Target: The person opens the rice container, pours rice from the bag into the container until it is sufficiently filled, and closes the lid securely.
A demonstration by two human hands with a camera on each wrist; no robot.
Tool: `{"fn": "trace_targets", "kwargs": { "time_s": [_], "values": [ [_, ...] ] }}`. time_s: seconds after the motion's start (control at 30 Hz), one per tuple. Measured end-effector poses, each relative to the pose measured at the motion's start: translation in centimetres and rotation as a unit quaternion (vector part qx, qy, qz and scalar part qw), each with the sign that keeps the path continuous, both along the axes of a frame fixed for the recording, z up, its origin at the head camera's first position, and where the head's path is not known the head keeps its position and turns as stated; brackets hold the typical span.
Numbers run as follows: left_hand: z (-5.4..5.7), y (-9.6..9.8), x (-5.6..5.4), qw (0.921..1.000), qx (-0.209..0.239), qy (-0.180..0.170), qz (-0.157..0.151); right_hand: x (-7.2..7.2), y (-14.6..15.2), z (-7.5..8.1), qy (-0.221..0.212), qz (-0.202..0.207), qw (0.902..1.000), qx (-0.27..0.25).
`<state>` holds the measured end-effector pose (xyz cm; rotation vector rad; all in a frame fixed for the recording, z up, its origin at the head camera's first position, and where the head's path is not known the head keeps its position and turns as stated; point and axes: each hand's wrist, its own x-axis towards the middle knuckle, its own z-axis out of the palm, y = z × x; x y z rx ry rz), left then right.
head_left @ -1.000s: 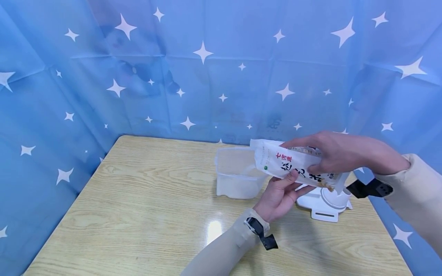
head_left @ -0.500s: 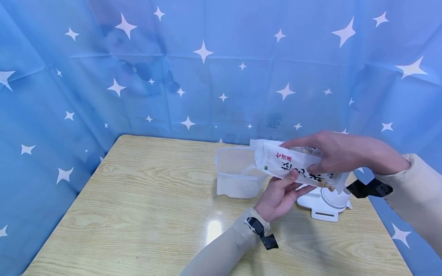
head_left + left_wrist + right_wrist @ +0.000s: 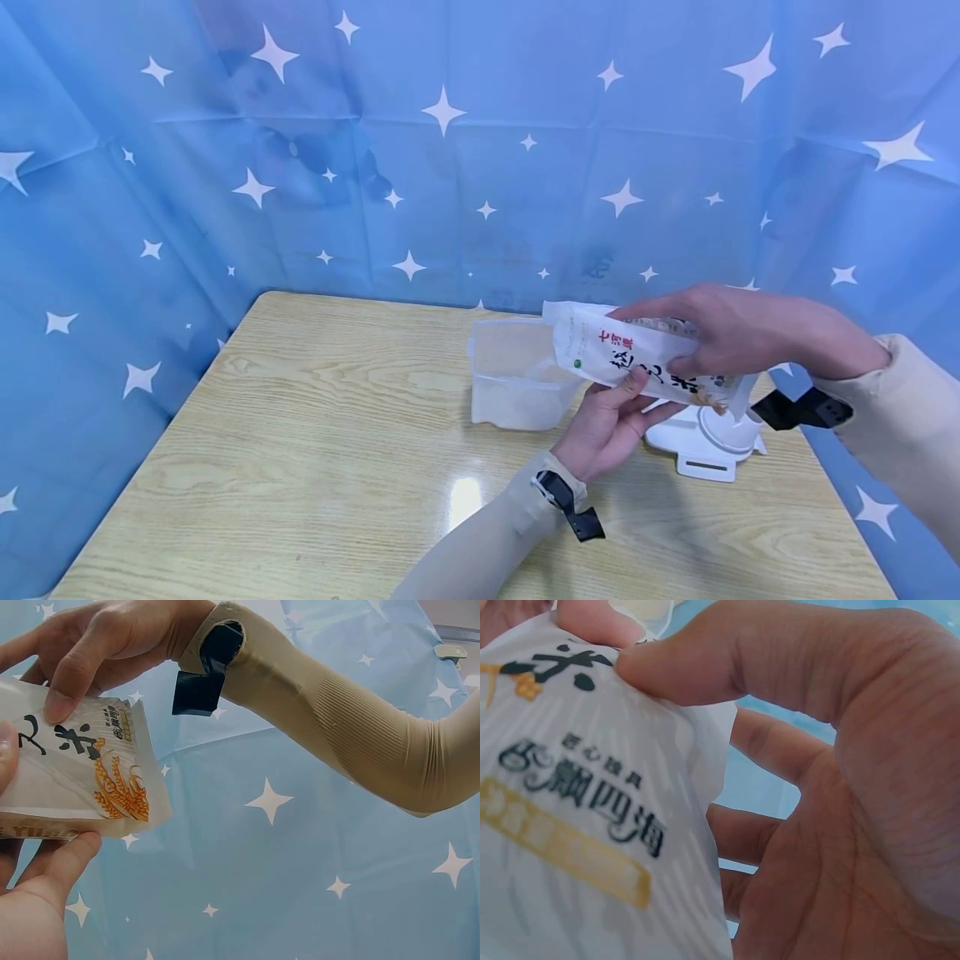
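We locate the white printed bag [image 3: 600, 346] at the right of the scene, held above the table [image 3: 300, 467], printed face toward the near side. The left hand [image 3: 603, 425] grips the bag's near edge, thumb on the printed face. The right hand [image 3: 738, 329] grips the bag from the far right, thumb on the same face. We find the translucent container [image 3: 517, 406] on the table, left of the bag; the bag's left end overlaps it in the head view, and we cannot tell whether they touch. We note a white plastic part [image 3: 675, 437] at right, partly hidden behind the bag.
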<state>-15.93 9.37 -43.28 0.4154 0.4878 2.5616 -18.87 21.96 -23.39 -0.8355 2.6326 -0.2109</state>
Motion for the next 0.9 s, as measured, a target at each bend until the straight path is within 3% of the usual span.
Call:
{"fn": "trace_targets", "kwargs": {
  "time_s": [0.9],
  "values": [
    [0.43, -0.12, 0.28, 0.9999, -0.010, -0.010, 0.009, 0.09, -0.06, 0.23, -0.014, -0.003, 0.9999, 0.001]
  ]
}}
